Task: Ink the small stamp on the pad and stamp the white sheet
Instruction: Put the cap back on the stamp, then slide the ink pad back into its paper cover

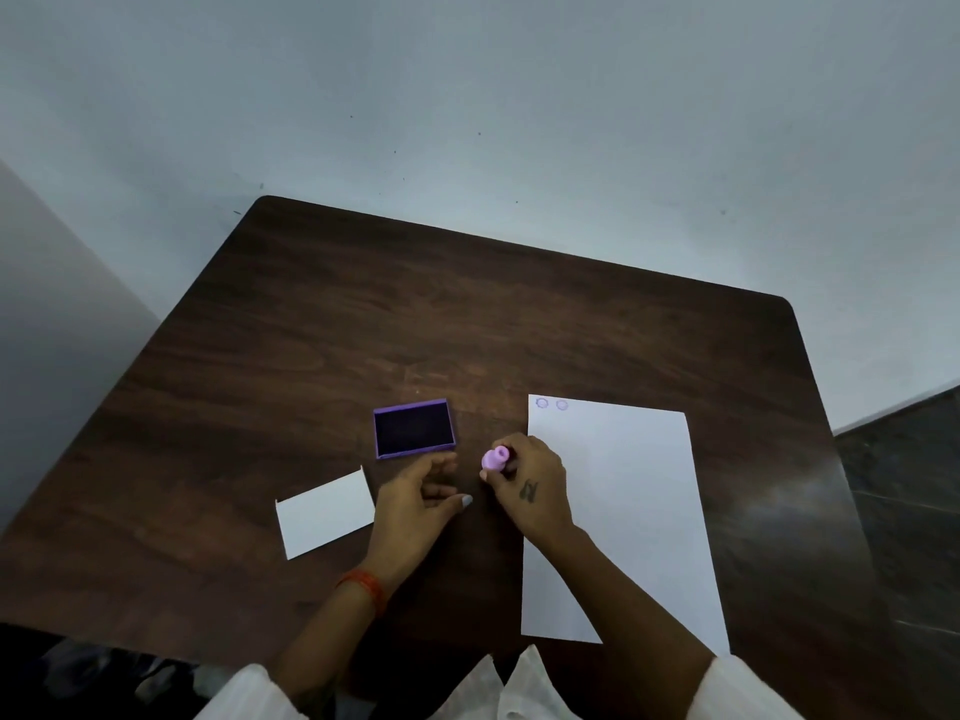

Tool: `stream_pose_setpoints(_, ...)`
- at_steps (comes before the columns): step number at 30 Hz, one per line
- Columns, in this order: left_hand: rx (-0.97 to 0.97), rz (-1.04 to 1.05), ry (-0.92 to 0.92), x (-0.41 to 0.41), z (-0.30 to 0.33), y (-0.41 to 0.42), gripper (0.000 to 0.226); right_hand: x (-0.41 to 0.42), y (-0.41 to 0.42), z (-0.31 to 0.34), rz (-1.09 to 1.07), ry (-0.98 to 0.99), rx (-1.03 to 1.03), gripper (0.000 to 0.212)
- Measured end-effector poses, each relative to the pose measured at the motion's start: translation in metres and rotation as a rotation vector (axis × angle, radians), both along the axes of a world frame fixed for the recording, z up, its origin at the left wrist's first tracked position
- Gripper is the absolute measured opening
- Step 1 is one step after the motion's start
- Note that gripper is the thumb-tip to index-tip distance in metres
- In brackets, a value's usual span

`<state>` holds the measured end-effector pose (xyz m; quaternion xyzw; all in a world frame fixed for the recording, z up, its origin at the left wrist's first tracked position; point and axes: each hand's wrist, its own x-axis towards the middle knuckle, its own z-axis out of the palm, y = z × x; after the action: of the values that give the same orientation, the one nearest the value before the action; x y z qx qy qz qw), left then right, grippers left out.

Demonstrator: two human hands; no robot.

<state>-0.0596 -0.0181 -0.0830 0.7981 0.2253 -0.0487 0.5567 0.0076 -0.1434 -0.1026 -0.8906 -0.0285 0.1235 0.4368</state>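
Two faint prints (pixel 551 404) already mark the white sheet (pixel 623 511); my right hand (pixel 530 485) grips the small stamp (pixel 495 458) between sheet and pad (pixel 414 428); left hand (pixel 415 504) open, empty; re-inking seems next.

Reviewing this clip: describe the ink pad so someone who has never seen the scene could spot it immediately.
On the dark wooden table, look near the middle, left of the large white sheet and just beyond the left hand. The ink pad is a small open rectangle, purple-rimmed with a near-black centre, unlike the plain white card nearby.
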Motion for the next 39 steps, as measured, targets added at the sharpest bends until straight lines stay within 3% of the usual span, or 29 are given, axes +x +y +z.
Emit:
stream_pose_setpoints(4,0.011,-0.015,0.034,0.000,-0.004,0.004,0.051,0.001,-0.001,-0.001,0.093,0.026,-0.127,0.028)
stream_pose_setpoints(7,0.012,0.004,0.034,-0.002,-0.003,0.008,0.050,0.001,-0.001,0.004,0.131,0.007,-0.166,0.038)
stream_pose_setpoints(11,0.042,0.105,-0.024,-0.009,0.006,0.016,0.041,-0.005,0.009,0.027,0.098,-0.159,-0.242,0.046)
stream_pose_setpoints(18,0.246,0.404,-0.148,-0.034,0.011,0.049,0.032,-0.025,0.053,0.036,0.258,-0.094,-0.068,0.041)
stream_pose_setpoints(24,0.438,0.593,-0.013,-0.061,-0.001,0.074,0.043,-0.039,0.079,0.023,0.383,0.006,-0.082,0.040)
stream_pose_setpoints(30,0.317,0.587,0.171,-0.071,-0.012,0.078,0.050,-0.051,0.097,0.015,0.394,0.082,-0.145,0.047)
stream_pose_setpoints(39,0.150,0.615,0.206,-0.065,-0.003,0.065,0.044,-0.062,0.102,0.010,0.380,0.108,-0.169,0.045)
